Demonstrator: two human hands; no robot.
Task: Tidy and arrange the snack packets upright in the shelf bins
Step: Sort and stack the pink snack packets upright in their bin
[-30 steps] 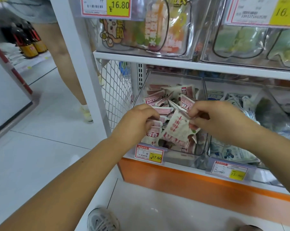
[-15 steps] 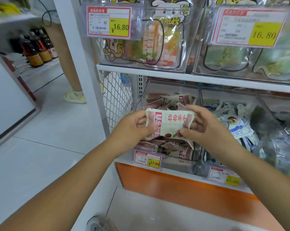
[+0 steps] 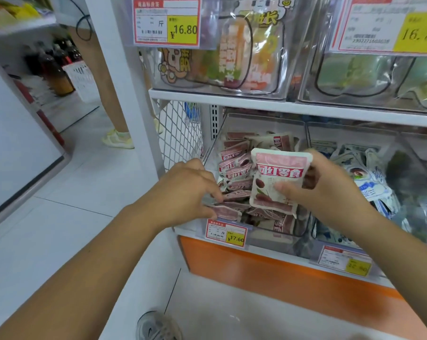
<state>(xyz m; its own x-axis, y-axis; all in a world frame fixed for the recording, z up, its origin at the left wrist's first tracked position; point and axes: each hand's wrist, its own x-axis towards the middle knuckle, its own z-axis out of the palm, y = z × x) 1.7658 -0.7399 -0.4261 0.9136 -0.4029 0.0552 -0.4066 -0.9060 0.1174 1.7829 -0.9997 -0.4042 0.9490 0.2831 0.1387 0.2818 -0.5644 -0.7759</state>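
Packets point(image 3: 237, 165) in left bin point(image 3: 264, 120)

Lower-right price tag point(image 3: 345, 260) blurry, illegible; upper-right 16.80 tag point(image 3: 384, 25) partly off-frame.

Pale tiled floor point(image 3: 60, 204), white shelf frame point(image 3: 124, 99) (wire mesh side point(image 3: 178, 136)), orange base panel point(image 3: 268, 271) beneath.

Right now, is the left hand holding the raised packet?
No, the right hand grips the raised packet; the left hand pinches packets in the bin.
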